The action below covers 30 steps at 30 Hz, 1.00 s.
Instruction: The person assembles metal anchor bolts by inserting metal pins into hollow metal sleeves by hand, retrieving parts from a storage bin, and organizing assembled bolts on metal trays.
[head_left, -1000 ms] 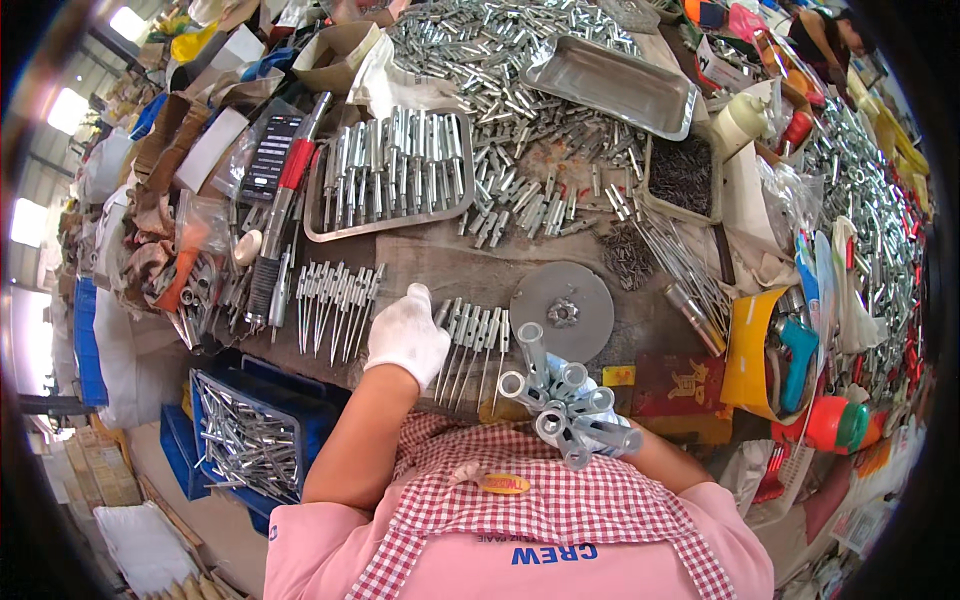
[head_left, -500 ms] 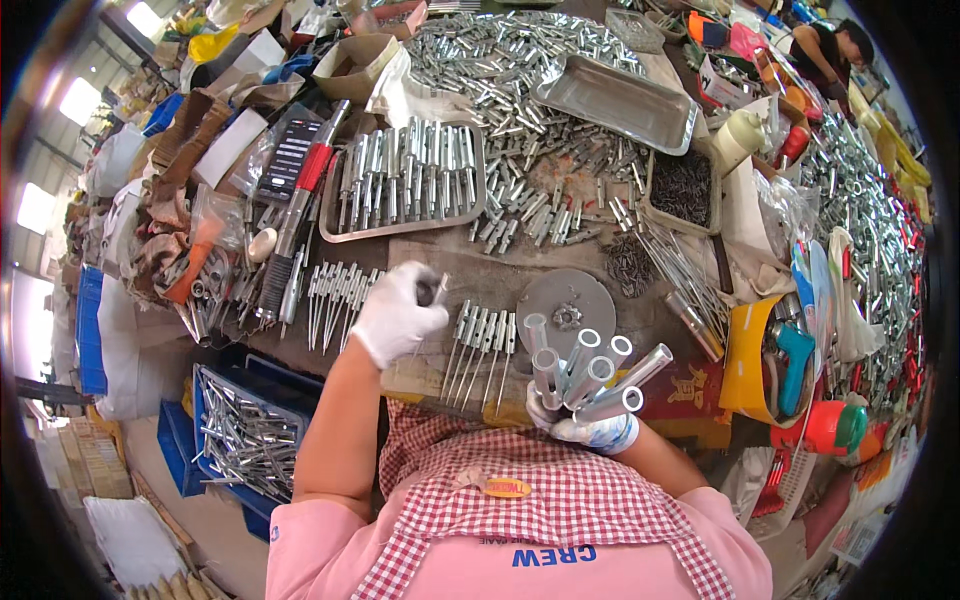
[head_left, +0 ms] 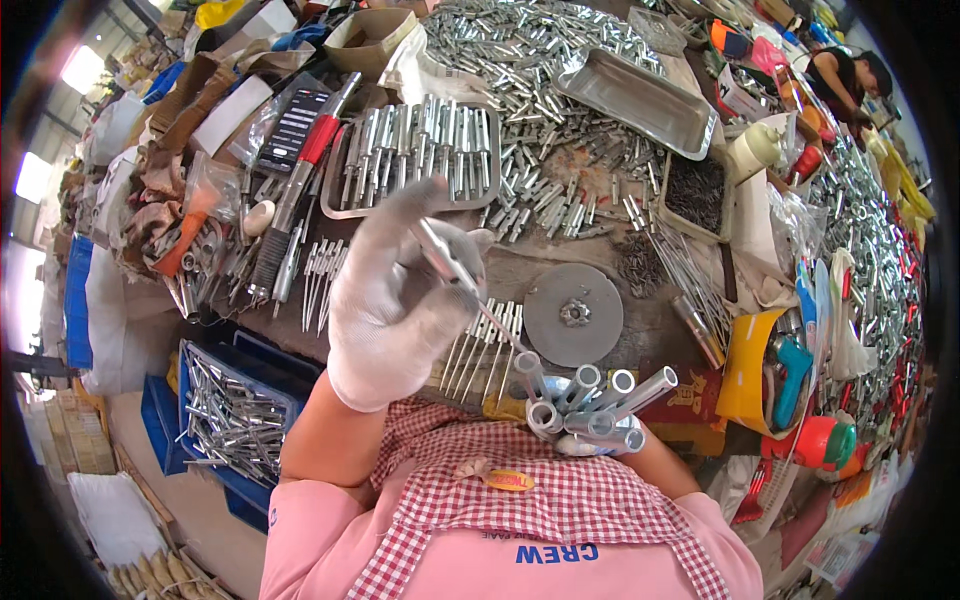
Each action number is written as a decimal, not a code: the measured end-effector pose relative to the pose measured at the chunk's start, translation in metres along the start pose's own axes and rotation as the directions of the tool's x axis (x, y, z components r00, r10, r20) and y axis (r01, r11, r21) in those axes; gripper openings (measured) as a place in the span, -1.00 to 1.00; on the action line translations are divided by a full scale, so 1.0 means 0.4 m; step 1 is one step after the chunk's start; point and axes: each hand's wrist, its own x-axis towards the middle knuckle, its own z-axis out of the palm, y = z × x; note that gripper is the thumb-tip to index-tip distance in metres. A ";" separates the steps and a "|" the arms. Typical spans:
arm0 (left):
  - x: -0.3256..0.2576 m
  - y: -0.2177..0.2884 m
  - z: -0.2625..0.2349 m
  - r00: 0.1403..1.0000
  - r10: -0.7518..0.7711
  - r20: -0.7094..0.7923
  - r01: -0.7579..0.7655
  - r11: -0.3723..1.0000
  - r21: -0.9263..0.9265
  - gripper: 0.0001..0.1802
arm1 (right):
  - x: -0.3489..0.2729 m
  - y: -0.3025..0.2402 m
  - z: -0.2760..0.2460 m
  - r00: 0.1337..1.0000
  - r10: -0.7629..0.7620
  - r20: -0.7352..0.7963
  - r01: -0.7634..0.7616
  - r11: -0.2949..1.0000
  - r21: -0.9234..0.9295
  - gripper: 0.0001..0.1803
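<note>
My left hand (head_left: 400,300), in a white glove, is raised over the bench and pinches a metal pin with a thin rod (head_left: 445,258). The rod slants down to the right, its tip at the mouth of one tube; whether it has entered, I cannot tell. My gloved right hand (head_left: 578,446), mostly hidden behind the tubes, is closed around a bundle of several hollow metal tubes (head_left: 598,424), open ends up and fanned apart. Between the hands, a row of similar rodded pins (head_left: 492,345) lies on the bench, beside a grey round disc (head_left: 573,315).
A metal tray (head_left: 335,195) of upright metal parts stands beyond my left hand. Behind lie a heap of metal parts (head_left: 545,190), a tilted empty-looking tray (head_left: 640,100) and a box of dark screws (head_left: 695,195). A blue crate (head_left: 290,385) of rods sits low left. Another person (head_left: 840,80) works far right.
My left hand has risen from the bench and come right, bringing the rodded pin to the tubes. My right hand keeps its bundle, nearly in place. The view has shifted slightly.
</note>
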 end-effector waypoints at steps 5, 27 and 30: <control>-0.040 -0.045 0.018 0.969 -0.003 0.245 -0.015 0.997 0.073 -0.25 | -0.018 0.014 -0.001 0.998 0.033 0.048 -0.058 0.682 0.729 -0.31; -0.068 -0.049 0.031 0.883 -0.029 0.468 -0.020 0.995 0.100 -0.24 | -0.001 -0.060 0.028 0.944 0.295 -0.148 -0.245 0.926 0.286 -0.03; -0.065 -0.047 0.028 0.883 0.001 0.469 -0.084 0.984 0.155 -0.36 | -0.004 -0.071 0.030 0.954 0.284 -0.096 -0.234 0.907 0.351 -0.13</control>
